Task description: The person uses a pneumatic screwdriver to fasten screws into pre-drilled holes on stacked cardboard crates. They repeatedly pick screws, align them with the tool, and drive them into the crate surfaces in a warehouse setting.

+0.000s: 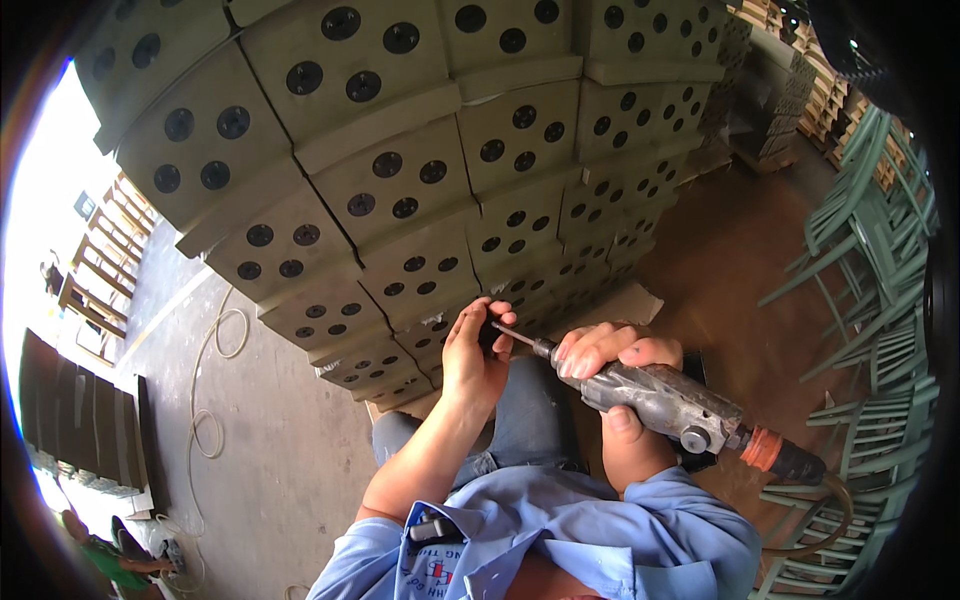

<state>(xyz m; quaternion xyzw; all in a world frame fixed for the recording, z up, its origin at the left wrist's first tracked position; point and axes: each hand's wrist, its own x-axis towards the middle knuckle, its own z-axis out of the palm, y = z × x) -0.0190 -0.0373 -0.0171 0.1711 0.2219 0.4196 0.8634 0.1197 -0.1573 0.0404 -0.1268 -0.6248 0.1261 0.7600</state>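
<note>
My right hand grips a grey pneumatic screwdriver, its bit pointing left. An orange fitting and a hose run off the tool's rear end. My left hand is at the bit's tip, with fingers curled around something small and dark that I cannot make out. Both hands are held close to the bottom of a tall stack of olive-green panels with dark round holes. My blue shirt fills the lower edge.
Green-painted chair frames are piled along the right. A thin hose lies in loops on the grey concrete floor at left. Dark boards and wooden frames stand at far left. Another person in green is at the lower left.
</note>
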